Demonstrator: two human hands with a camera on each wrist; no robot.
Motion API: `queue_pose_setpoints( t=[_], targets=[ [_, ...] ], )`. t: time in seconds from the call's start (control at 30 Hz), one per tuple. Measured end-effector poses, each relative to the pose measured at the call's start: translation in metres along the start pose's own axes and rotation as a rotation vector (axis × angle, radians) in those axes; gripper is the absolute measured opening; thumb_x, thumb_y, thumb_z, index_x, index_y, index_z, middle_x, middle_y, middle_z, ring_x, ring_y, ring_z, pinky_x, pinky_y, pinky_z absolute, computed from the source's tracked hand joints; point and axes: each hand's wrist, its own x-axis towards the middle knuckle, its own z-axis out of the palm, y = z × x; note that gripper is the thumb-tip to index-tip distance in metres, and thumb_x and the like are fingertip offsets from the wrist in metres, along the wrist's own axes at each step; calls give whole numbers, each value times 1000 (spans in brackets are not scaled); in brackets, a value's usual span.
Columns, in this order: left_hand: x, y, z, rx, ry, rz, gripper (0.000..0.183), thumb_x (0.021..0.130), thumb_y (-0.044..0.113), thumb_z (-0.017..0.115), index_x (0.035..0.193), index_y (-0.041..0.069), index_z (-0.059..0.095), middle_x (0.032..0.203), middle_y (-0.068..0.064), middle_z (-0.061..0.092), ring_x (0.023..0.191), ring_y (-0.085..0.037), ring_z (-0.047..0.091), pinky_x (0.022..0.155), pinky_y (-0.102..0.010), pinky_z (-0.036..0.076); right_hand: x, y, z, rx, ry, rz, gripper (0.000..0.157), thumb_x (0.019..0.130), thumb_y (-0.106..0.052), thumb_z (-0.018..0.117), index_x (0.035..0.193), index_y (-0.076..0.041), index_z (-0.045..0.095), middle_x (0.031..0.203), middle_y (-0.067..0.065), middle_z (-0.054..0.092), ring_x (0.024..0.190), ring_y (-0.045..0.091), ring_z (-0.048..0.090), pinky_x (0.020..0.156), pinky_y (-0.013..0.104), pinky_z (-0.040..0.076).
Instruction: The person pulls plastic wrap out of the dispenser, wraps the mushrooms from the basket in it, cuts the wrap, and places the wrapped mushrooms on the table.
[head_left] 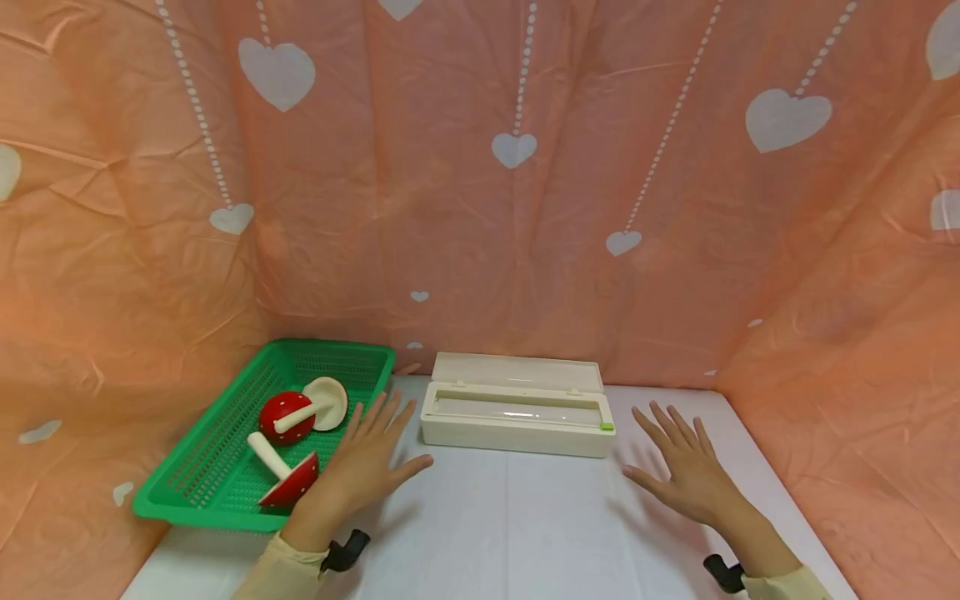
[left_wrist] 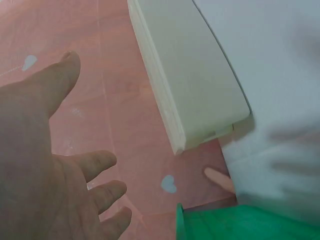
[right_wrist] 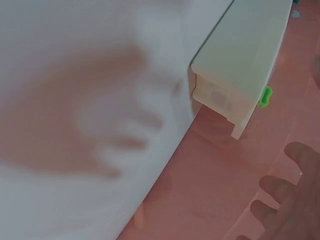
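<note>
My left hand (head_left: 360, 467), fingers spread and holding nothing, hovers beside the right edge of a green plastic basket (head_left: 210, 508). Inside the basket lie three toy mushrooms with white-spotted red caps: a red-capped one (head_left: 281, 407), one with its cream underside (head_left: 330, 400) and stem showing, and one tipped on its side (head_left: 294, 482). Between the hands stands a long cream cling-film dispenser (head_left: 517, 440), its lid (head_left: 517, 369) raised at the back and a green slider (head_left: 607, 426) at its right end. To its right my right hand (head_left: 690, 471) is spread too, touching nothing.
White cloth covers the table (head_left: 517, 533). An orange-pink curtain (head_left: 450, 208) with pale hearts hangs behind it and along both sides. The basket reaches the left side of the table, and the dispenser stands near the back edge. Both wrists wear black straps (head_left: 347, 550).
</note>
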Motion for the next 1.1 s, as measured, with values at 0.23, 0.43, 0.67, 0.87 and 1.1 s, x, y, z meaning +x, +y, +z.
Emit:
queue_pose_setpoints(
  t=[0.23,0.43,0.67,0.87,1.1],
  targets=[
    [16,1,13,-5,2,-7,89,102,56,68,168,6,34,175,-20,25,164,-44,12,128,-67,4,10,1,6,4,-25,6,87,96,-57,74,166,-18,40,172,21,32,158,49,24,130,60,-2],
    [30,-1,23,9,40,12,75,105,42,68,163,3,42,171,-25,33,160,-45,26,128,-64,17,20,0,14,25,9,-30,81,97,-47,78,163,-13,45,168,23,38,155,50,30,131,59,7],
    [45,3,32,28,182,44,58,102,28,75,151,1,58,157,-28,52,149,-45,46,124,-63,31,31,-1,24,21,81,-116,75,94,-36,83,157,-9,52,160,23,49,148,49,41,120,68,28],
    [53,6,44,18,278,67,43,101,14,75,141,0,67,146,-29,61,138,-47,57,114,-64,43,39,0,34,57,118,-160,66,95,-26,82,153,-5,57,154,25,55,144,49,47,116,67,32],
    [63,5,61,6,445,90,26,98,3,76,124,4,76,129,-20,71,117,-40,69,98,-56,55,47,-2,40,50,172,-186,55,94,-19,82,143,-2,64,144,25,63,134,49,56,109,67,41]
  ],
)
